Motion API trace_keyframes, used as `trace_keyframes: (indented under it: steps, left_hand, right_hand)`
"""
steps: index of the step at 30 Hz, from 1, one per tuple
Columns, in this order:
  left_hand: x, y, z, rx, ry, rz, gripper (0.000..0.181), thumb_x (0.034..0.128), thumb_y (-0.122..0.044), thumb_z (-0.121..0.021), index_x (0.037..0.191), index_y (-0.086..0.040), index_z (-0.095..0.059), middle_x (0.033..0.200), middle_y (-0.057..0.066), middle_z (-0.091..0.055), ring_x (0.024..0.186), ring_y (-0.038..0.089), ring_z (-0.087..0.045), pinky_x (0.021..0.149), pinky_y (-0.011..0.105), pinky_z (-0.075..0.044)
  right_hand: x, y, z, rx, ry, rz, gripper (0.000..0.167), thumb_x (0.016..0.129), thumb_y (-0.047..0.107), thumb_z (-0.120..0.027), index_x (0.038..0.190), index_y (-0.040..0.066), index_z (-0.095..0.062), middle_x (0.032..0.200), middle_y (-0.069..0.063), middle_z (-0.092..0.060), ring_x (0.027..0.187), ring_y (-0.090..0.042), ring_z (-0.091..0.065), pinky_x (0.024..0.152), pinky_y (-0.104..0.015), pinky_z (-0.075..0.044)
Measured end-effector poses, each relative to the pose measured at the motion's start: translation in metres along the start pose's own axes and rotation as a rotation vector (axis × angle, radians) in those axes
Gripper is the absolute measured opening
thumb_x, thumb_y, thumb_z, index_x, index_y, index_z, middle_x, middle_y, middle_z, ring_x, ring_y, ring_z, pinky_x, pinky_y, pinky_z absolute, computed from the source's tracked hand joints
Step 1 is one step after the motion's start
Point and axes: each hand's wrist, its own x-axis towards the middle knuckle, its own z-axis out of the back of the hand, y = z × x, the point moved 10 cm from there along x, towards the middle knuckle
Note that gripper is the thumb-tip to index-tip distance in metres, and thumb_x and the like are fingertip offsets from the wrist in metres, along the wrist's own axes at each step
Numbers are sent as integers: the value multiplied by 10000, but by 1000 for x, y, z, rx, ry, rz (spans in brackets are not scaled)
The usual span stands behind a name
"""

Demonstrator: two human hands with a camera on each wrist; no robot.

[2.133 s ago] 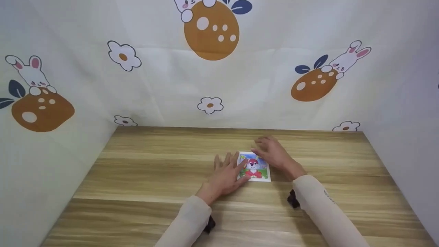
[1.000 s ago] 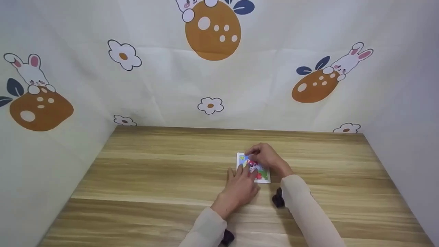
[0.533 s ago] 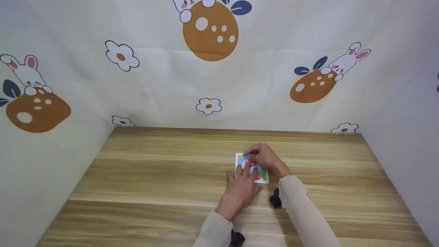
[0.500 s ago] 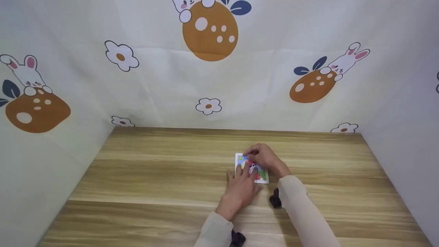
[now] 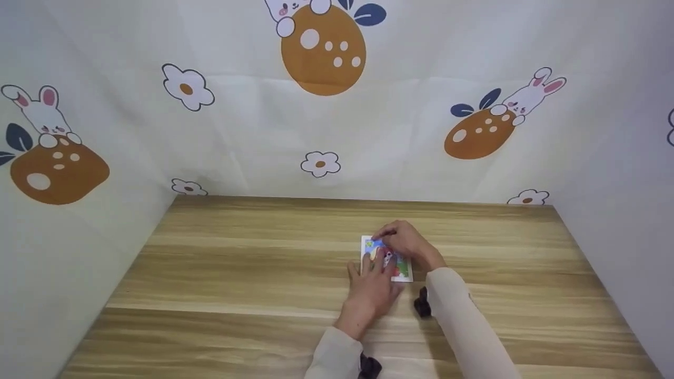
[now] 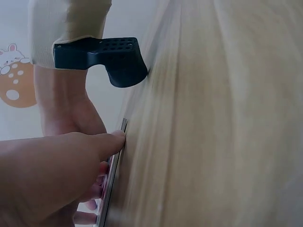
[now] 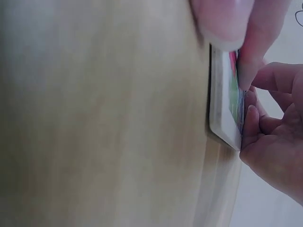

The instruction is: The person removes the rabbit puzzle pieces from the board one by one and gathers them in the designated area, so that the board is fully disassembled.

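Observation:
A thin white-bordered picture board (image 5: 406,276), printed with a red and white cartoon animal, lies flat on the wooden table. In the head view my left hand (image 5: 370,289) rests spread fingers on its face from the near side. The left wrist view shows the left thumb (image 6: 112,142) along the board's edge (image 6: 108,194). My right hand (image 5: 410,243) curls over the far part of the board, thumb and forefinger close together at its far edge, as if pinching there. The right wrist view catches these bent right fingers (image 7: 274,78) beside the board (image 7: 225,106). Hands hide much of the picture.
The wooden table (image 5: 237,263) extends around the board. A pale cloth (image 5: 253,116) printed with rabbits, orange fruits and flowers hangs behind and at the sides. Dark wrist cameras (image 5: 423,303) sit under both sleeves, close to the table.
Earlier the right hand was apart from the board's far right corner; it has come in over the far edge. The left hand has shifted right and nearer. The last half second shows almost no motion.

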Motion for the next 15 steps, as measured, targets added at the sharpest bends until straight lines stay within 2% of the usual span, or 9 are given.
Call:
trace_keyframes:
  steps: [3, 10, 15]
  left_hand:
    - [0, -1, 1, -9, -5, -5, 631, 1017, -508, -477, 1563, -214, -359, 1661, 66, -280, 1503, 359, -286, 1146, 691, -248]
    - [-1, 0, 0, -14, -3, -1, 642, 1011, -525, -474, 1562, -214, -364, 1662, 59, -280, 1507, 357, -281, 1151, 697, -246]
    - [-1, 1, -1, -2, 7, -2, 647, 1013, -545, -455, 1562, -215, -365, 1659, 55, -287, 1516, 353, -271, 1155, 702, -248]
  right_hand:
    - [0, -3, 0, 36, 14, -41, 265, 947, 17, -551, 1031, 96, -790, 1146, -78, -734, 1028, -192, -626, 902, -309, -510]
    - [1, -8, -4, 76, 53, -109, 213, 987, 106, -569, 1065, 104, -768, 1173, -68, -710, 1080, -204, -602, 979, -361, -476]
    - [3, -7, -6, 35, 81, -88, 215, 991, 121, -559, 1084, 89, -750, 1169, -78, -699, 1081, -209, -587, 1025, -389, -443]
